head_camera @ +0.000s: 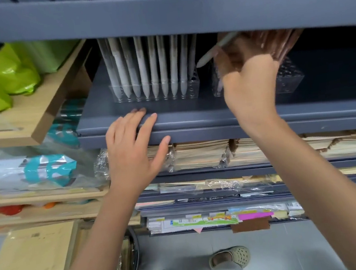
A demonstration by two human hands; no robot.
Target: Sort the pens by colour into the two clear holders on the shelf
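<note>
Two clear holders on shelf; left one: eight white pens. Right hand grip clamped on one white pen; left hand fingers spread.

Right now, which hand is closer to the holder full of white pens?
Left. The left hand rests on the shelf edge just below the white-pen holder; the right hand is off to its right, at the brown-pen holder.

White pens; pink-brown pens; grey shelf; green bags
</note>
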